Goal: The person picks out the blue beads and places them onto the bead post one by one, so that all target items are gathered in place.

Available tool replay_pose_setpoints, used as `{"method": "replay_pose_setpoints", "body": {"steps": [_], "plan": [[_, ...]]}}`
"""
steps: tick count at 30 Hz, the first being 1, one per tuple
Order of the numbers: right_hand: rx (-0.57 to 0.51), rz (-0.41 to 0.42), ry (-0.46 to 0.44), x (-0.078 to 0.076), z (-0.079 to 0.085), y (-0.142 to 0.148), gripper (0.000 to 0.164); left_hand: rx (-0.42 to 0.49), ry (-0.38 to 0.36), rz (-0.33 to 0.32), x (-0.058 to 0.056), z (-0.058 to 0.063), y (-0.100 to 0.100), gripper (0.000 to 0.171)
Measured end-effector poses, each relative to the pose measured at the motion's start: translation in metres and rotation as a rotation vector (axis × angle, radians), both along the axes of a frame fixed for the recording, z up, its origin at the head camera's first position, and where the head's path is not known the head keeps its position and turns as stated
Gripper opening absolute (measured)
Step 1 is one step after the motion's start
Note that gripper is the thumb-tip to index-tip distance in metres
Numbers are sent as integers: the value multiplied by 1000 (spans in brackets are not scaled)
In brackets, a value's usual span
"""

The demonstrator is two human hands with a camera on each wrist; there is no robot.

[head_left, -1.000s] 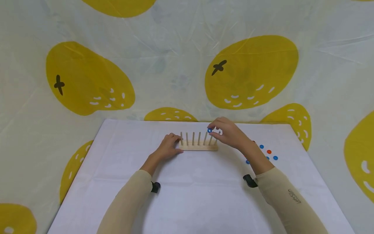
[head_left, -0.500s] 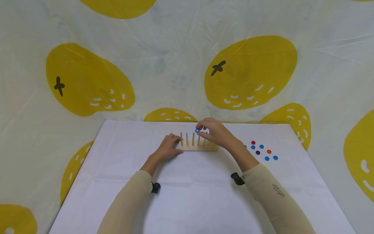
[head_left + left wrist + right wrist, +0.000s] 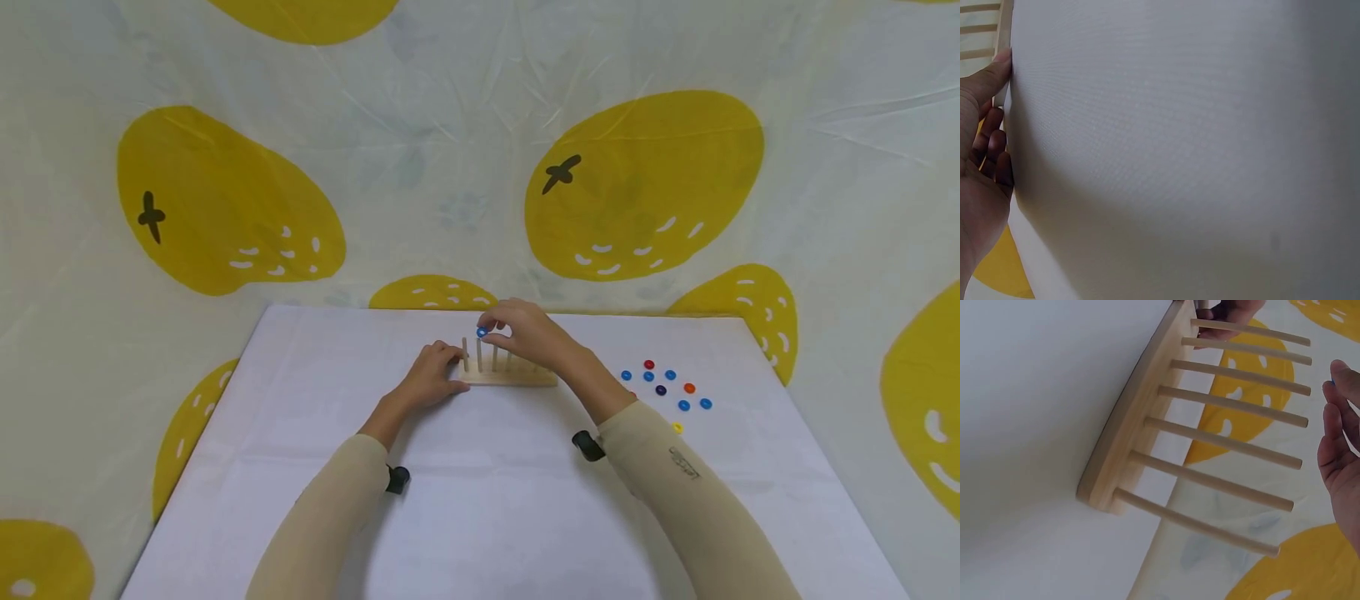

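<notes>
A wooden peg rack [image 3: 508, 377] with a row of upright pegs stands near the table's far edge. My left hand [image 3: 431, 377] holds its left end, thumb at the front side and fingers around the end. My right hand [image 3: 525, 333] pinches a small blue ring [image 3: 482, 332] between thumb and fingertips, at the top of the second peg from the left. The right wrist view shows the bare pegs [image 3: 1235, 406] side-on, with the right hand [image 3: 1341, 425] just beyond their tips; there the fingers hide most of the ring.
On the white table [image 3: 487, 517] to the right lie several loose rings: blue ones [image 3: 706, 404], a red one [image 3: 648, 364], an orange one [image 3: 689, 388], a dark one [image 3: 661, 390] and a yellow one [image 3: 678, 427]. A lemon-print cloth [image 3: 442, 167] hangs behind the table.
My right hand has moved left along the rack with the blue ring, from the right-hand pegs to the second from the left. The left hand has stayed on the rack's end.
</notes>
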State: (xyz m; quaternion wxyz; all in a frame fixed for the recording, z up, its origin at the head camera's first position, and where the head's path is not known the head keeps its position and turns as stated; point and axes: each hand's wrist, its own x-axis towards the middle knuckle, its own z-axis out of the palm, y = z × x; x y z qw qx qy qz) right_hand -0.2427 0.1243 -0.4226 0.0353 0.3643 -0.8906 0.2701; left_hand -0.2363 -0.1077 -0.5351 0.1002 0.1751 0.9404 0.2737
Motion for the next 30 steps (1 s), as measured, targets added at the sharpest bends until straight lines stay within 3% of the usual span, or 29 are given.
{"method": "replay_pose_setpoints", "body": {"steps": [12, 30], "plan": [[68, 29, -35, -6, 0, -26, 19, 21, 8, -7, 0, -1, -1, 60], [74, 8, -27, -5, -15, -30, 13, 34, 26, -19, 1, -1, -2, 59]]}}
